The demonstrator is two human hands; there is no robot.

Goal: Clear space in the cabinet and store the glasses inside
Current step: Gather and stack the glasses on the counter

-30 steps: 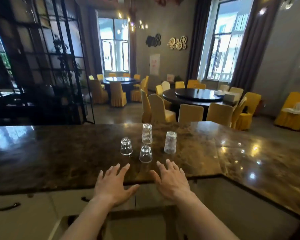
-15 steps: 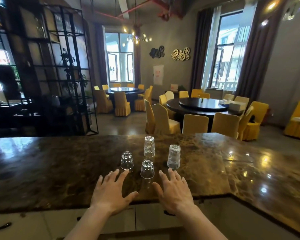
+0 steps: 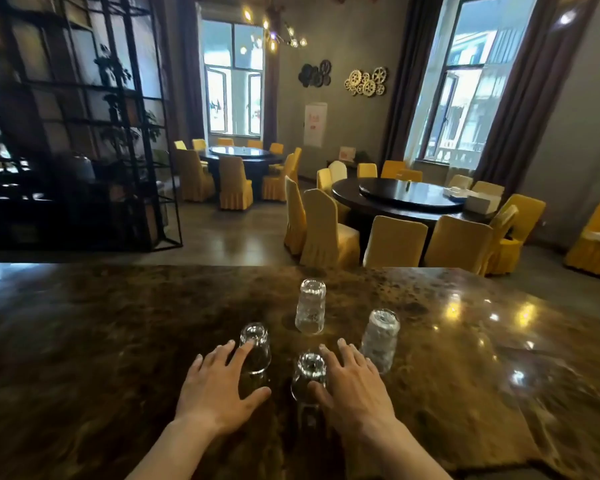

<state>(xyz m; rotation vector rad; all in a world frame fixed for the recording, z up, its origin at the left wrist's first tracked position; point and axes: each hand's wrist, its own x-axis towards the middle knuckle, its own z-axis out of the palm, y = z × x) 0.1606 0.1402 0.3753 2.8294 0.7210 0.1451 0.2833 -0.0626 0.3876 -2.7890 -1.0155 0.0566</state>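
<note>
Several clear glasses stand upside down on the dark marble counter point(image 3: 118, 341). A short glass point(image 3: 256, 348) is at the left, another short glass point(image 3: 309, 375) in front, a tall textured glass point(image 3: 310, 306) behind, and a second tall glass point(image 3: 380, 339) at the right. My left hand point(image 3: 219, 389) is open with spread fingers, its fingertips at the left short glass. My right hand point(image 3: 352, 386) is open between the front short glass and the right tall glass, its thumb touching the front one. The cabinet is out of view.
Beyond the counter's far edge is a dining room with round dark tables point(image 3: 399, 199) and yellow-covered chairs point(image 3: 326, 230). A black metal shelf frame point(image 3: 84, 133) stands at the left. The counter's corner runs off to the right.
Both hands have moved forward over the counter, from its near edge up to the glasses. The view has risen, so the cabinet fronts below the counter have dropped out of sight.
</note>
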